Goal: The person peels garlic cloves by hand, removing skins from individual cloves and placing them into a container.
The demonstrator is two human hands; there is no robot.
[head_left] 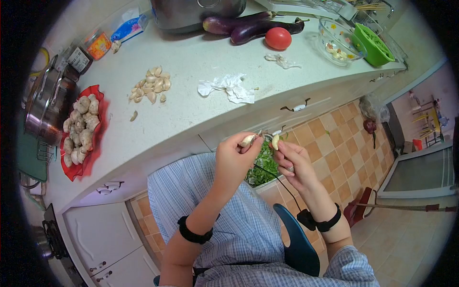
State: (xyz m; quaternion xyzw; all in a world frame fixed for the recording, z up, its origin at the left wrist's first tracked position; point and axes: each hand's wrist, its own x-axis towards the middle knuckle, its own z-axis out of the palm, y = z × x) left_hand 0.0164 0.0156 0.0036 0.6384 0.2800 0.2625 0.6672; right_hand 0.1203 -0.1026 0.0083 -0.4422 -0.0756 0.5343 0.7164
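My left hand, fingers closed, pinches a garlic clove with papery skin at its tip. Close by on the right, my right hand grips a pale peeled garlic clove between thumb and fingers. Both hands are in front of the counter edge, above some green leaves lower down. Unpeeled garlic cloves lie in a loose pile on the counter. A glass bowl at the back right holds several pale cloves. At the left, a red scalloped plate carries whole garlic bulbs.
Crumpled white tissue lies near the counter's front edge. Behind it are eggplants, a tomato and a dark pot. A green basket stands beside the glass bowl. A steel pot and jars line the left.
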